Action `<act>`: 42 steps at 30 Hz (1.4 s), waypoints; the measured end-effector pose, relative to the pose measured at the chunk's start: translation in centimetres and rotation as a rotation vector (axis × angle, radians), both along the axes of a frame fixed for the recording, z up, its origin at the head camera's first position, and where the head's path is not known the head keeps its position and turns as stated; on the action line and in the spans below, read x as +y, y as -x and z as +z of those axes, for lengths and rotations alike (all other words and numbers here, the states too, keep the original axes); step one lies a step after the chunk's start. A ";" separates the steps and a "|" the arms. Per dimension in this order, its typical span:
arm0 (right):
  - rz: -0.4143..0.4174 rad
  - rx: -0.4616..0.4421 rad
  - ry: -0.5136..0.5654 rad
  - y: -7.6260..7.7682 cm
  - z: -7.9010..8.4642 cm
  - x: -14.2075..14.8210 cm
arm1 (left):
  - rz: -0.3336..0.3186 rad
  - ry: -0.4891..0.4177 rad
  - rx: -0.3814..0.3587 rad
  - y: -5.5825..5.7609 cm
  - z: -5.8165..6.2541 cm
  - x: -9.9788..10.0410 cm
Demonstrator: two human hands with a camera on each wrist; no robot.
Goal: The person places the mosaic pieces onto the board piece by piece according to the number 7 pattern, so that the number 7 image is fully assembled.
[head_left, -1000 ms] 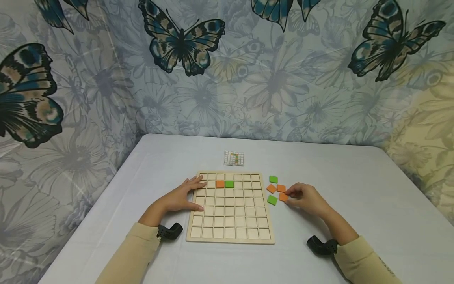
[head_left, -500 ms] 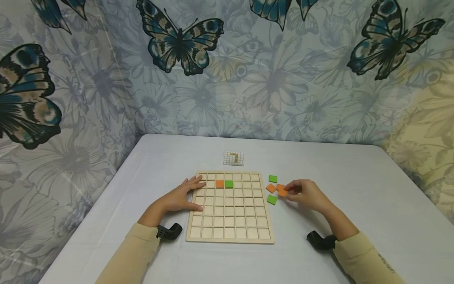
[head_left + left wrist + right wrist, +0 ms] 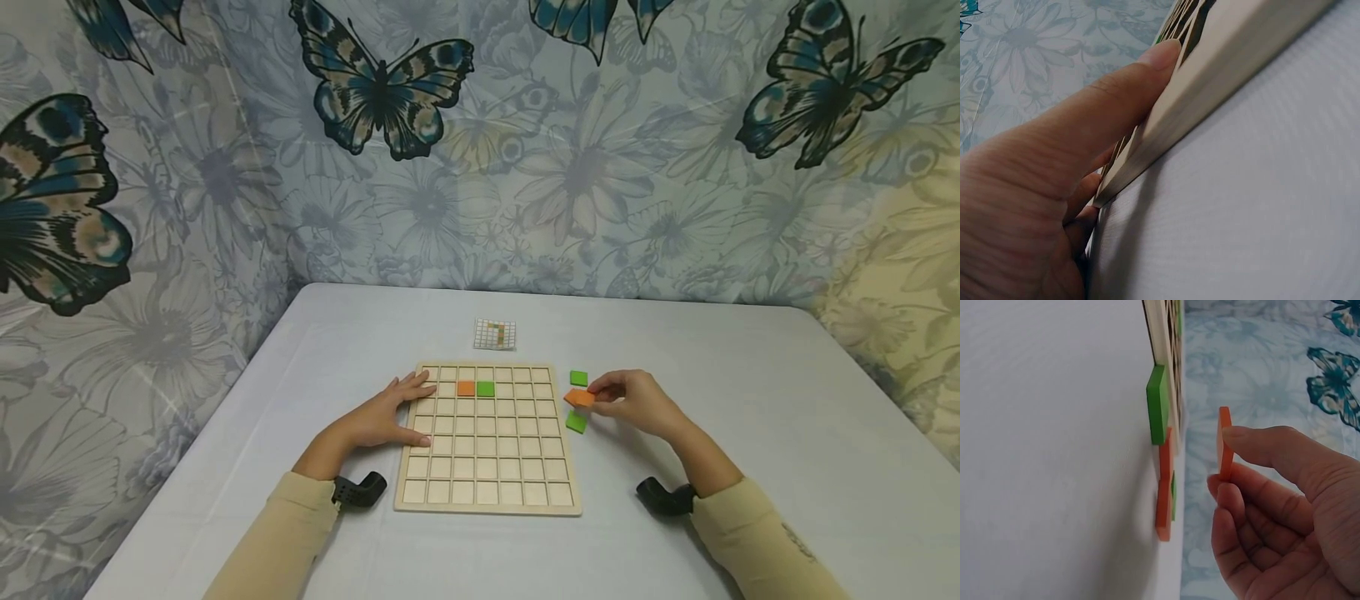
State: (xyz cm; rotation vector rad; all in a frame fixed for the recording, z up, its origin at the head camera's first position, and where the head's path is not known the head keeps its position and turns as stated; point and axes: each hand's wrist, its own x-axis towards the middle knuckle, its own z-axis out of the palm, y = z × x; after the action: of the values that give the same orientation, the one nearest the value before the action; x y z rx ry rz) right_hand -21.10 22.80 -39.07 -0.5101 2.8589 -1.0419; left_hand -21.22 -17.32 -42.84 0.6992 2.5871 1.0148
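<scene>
My left hand (image 3: 372, 417) rests on the left side of a wooden grid board (image 3: 487, 507), fingers and thumb spread over its rim. In the left wrist view the thumb (image 3: 1116, 94) lies on the frame. My right hand (image 3: 641, 406) pinches an orange square tile (image 3: 1225, 450) between thumb and fingers, lifted off the table beside the board. Beneath it, two loose orange tiles (image 3: 1164, 509) lie on the cloth, mostly hidden in the head view. A green tile (image 3: 578, 378) lies behind them and another green tile (image 3: 576, 422) in front. One orange tile (image 3: 466, 388) and one green tile (image 3: 485, 389) sit side by side in the board's second row.
A small card (image 3: 495, 334) printed with a coloured grid lies beyond the board. White cloth (image 3: 750, 375) covers the table. Behind it hangs a butterfly-patterned curtain (image 3: 585, 183). Black wrist cameras (image 3: 360, 489) sit at both cuffs.
My right hand has picked up the nearest orange tile on the right and carried it left and slightly away, over the other orange tiles. The left hand has stayed on the board.
</scene>
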 end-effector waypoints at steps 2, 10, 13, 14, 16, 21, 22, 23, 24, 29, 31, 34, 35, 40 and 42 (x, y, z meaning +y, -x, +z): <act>0.009 -0.002 0.003 0.1 0.0 -0.3 | 0.000 0.001 0.001 0.0 0.0 0.0; 0.037 0.007 0.019 0.6 0.1 -1.3 | 0.008 0.000 -0.007 0.0 -0.1 0.1; 0.052 0.006 0.029 0.8 0.1 -1.8 | 0.011 -0.003 -0.005 0.0 -0.1 0.1; 0.059 0.003 0.036 0.9 0.1 -2.0 | 0.010 -0.004 -0.003 0.0 -0.1 0.1; 0.068 -0.003 0.041 1.0 0.1 -2.4 | 0.008 -0.005 -0.002 0.0 -0.1 0.0; 0.088 -0.009 0.038 1.4 0.2 -3.3 | 0.000 -0.005 0.003 0.0 0.0 0.0; 0.090 -0.012 0.039 1.5 0.2 -3.5 | 0.000 -0.005 0.004 0.0 0.0 0.0; 0.093 -0.014 0.040 1.5 0.2 -3.7 | 0.001 -0.009 0.002 0.0 0.0 0.0; 0.093 -0.018 0.042 1.6 0.3 -3.9 | 0.003 -0.010 0.001 -0.1 0.0 0.1; 0.112 -0.022 0.033 1.9 0.3 -4.8 | 0.008 -0.015 -0.006 -0.1 0.0 0.2; 0.123 -0.025 0.033 2.0 0.4 -5.2 | 0.009 -0.013 -0.007 -0.1 0.0 0.2; 0.137 -0.033 0.043 2.1 0.5 -5.6 | 0.011 -0.012 -0.007 -0.1 0.0 0.2; 0.143 -0.035 0.043 2.1 0.5 -5.7 | 0.013 -0.011 -0.008 -0.1 0.0 0.2; 0.171 -0.032 0.043 2.3 0.5 -6.2 | 0.014 -0.001 0.007 0.0 0.1 0.1; 0.184 -0.031 0.046 2.4 0.5 -6.4 | 0.011 0.001 0.012 -0.1 0.1 0.1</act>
State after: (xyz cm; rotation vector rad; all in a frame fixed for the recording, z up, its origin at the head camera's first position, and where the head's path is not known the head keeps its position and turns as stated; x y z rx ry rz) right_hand -23.54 16.36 -38.53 -0.7370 2.7042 -1.0756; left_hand -21.15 -17.25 -42.72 0.6942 2.6045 1.0150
